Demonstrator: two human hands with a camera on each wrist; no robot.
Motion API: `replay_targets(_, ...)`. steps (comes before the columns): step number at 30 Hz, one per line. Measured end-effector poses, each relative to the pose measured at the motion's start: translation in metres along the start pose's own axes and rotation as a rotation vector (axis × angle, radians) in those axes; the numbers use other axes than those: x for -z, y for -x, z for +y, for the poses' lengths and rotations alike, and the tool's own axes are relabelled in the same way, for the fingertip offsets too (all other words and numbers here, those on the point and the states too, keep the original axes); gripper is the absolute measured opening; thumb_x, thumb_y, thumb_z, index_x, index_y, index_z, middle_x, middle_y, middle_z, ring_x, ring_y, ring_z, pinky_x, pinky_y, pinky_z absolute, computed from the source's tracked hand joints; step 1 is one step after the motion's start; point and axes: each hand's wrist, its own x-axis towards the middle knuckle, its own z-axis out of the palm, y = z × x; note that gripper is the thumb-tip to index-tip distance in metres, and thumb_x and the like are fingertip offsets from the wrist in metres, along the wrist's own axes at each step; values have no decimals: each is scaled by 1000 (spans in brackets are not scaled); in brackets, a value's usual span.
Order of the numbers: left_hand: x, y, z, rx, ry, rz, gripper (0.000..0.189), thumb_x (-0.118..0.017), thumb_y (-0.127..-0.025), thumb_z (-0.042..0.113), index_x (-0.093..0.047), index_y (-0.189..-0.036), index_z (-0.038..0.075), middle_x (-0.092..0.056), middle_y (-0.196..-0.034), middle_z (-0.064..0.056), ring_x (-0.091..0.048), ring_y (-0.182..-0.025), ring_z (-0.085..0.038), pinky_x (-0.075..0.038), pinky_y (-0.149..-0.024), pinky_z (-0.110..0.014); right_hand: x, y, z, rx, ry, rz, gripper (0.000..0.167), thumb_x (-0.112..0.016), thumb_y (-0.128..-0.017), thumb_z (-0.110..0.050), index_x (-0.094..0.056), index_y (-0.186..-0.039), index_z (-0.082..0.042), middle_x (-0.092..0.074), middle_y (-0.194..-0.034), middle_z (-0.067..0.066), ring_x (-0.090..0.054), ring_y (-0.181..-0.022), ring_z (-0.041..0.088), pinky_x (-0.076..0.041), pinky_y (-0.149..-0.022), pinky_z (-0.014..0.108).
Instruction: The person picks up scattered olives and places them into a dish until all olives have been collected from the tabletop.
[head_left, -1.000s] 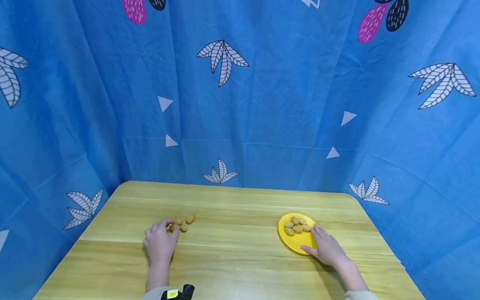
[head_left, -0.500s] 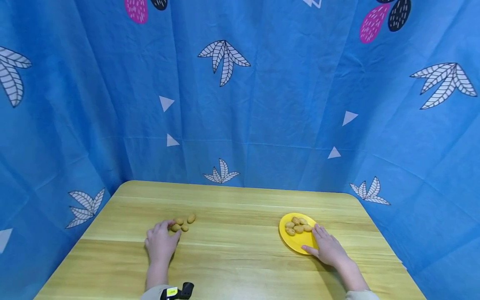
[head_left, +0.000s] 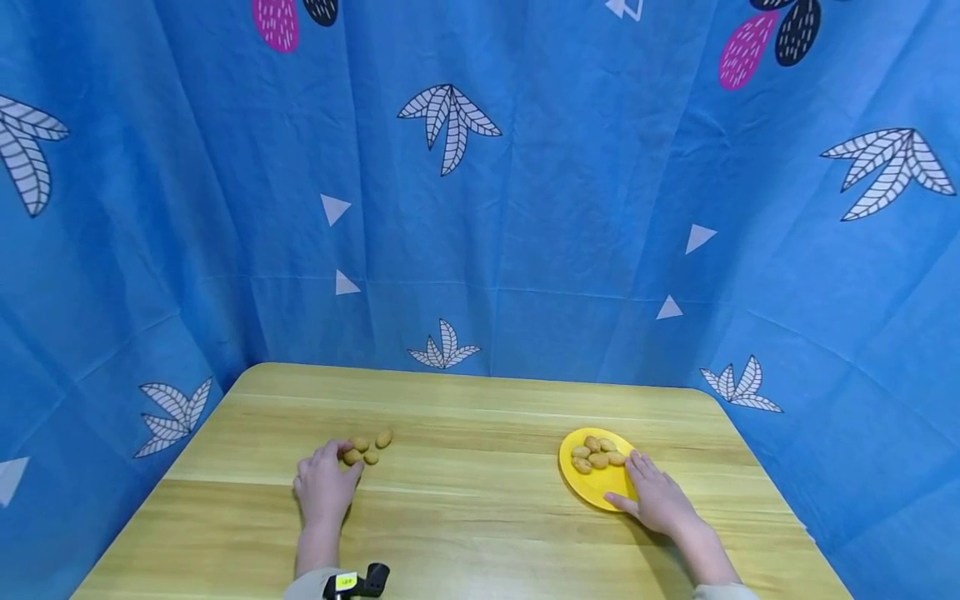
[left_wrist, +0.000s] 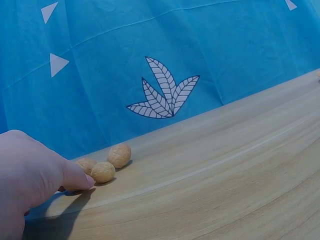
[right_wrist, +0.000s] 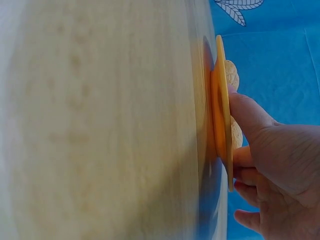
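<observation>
On the table's left side in the head view, my left hand (head_left: 326,487) reaches to a small group of tan, wrinkled oval nuts. Its thumb and forefinger close on one nut (head_left: 352,457), which the thumb partly hides in the left wrist view. Beside it lie three loose nuts, the farthest one (head_left: 384,438) off to the right; another nut (left_wrist: 103,172) shows just past my thumb. At the right, my right hand (head_left: 660,498) rests on the near right rim of a yellow plate (head_left: 592,493), thumb spread and fingers straight. Several nuts (head_left: 597,459) lie on the plate.
The light wooden table (head_left: 465,500) stretches between the two hands. Behind it and along both sides hangs a blue curtain (head_left: 495,217) with leaf and triangle prints. A black wrist strap (head_left: 358,585) shows at my left sleeve.
The whole head view has shifted slightly. My left fingers have shifted a little around the nuts, with more of the nut between them showing; the right hand and plate stay put.
</observation>
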Motion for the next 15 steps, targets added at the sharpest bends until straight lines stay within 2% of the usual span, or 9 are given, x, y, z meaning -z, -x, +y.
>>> replay_targets(15,-1,0,1,-1,0,42,31,-72,-85,22,-65,-112,9,-67,-118,-17,-52,-107,-42,-35,-84,-52,1,0,0,12,1,9,85,-58,-92,-51,-38,-139,17,-28,-151,36,-28,-139,53,-27,-109,65)
